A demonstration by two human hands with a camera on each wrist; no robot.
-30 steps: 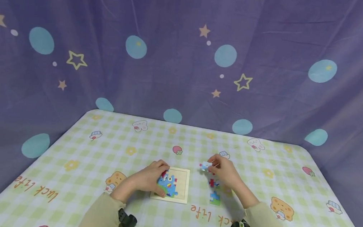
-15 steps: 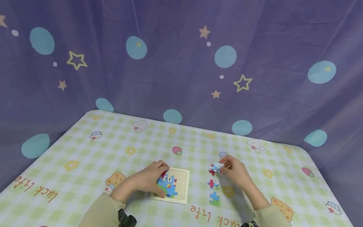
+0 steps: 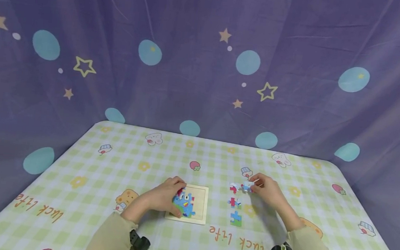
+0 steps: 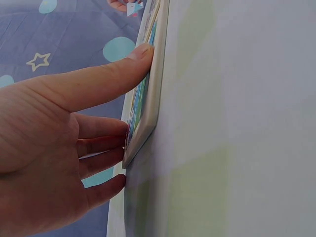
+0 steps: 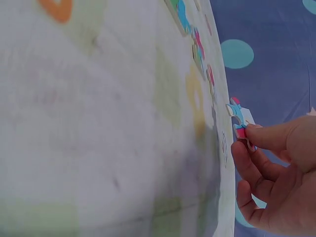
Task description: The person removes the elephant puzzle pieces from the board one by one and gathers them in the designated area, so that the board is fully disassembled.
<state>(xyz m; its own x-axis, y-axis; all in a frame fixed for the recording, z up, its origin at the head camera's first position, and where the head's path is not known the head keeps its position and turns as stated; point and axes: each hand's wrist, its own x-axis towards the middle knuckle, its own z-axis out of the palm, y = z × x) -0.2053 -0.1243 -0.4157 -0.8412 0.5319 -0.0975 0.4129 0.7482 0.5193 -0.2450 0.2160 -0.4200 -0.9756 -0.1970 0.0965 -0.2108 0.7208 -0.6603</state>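
My left hand point(image 3: 163, 195) holds the left side of a square wooden puzzle tray point(image 3: 201, 204). Its thumb lies over the tray's rim point(image 4: 159, 84) in the left wrist view, the fingers against another edge. Joined pieces of a blue cartoon figure point(image 3: 186, 206) fill part of the tray; my hand covers some of them. To the right, my right hand point(image 3: 268, 191) pinches a white, blue and red jigsaw piece point(image 5: 240, 115) between thumb and fingers, raised off the cloth. Three loose jigsaw pieces lie between the hands: a white-red one point(image 3: 233, 188), a red-blue one point(image 3: 235, 202) and a blue-green one point(image 3: 236, 218).
A green-and-white checked tablecloth point(image 3: 117, 173) with printed cartoons covers the table. Behind the table's far edge hangs a purple curtain point(image 3: 188, 92) with stars and ovals. Each wrist wears a black camera point(image 3: 139, 244).
My right hand has moved to the right with its jigsaw piece, uncovering the white-red loose piece. The left hand and the tray have stayed in place.
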